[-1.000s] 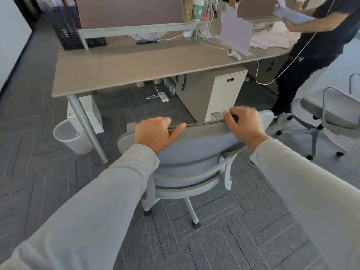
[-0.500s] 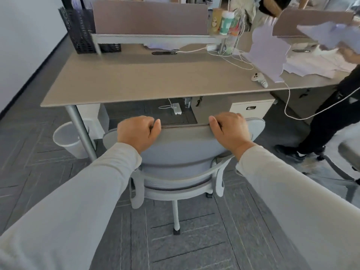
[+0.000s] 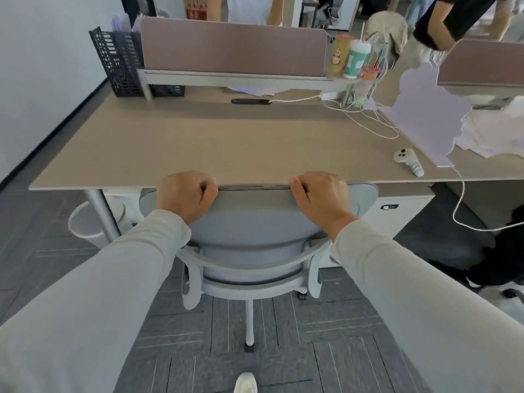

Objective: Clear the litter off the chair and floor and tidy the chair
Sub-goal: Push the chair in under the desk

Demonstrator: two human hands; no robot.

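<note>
Grey office chair with a curved plastic back (image 3: 255, 222) sits tucked right up against the edge of the long tan wooden desk (image 3: 215, 143). Left hand (image 3: 185, 194) and right hand (image 3: 320, 197) both curl tight over the chair's top edge, well apart. White round bin (image 3: 85, 222) stands beside the desk leg.

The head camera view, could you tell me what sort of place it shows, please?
Most likely a shared open-plan office. A long desk carries a divider screen between workstations, a black mesh file tray sits at its far corner, and both hands grip the back of a wheeled office chair at the desk edge.
</note>
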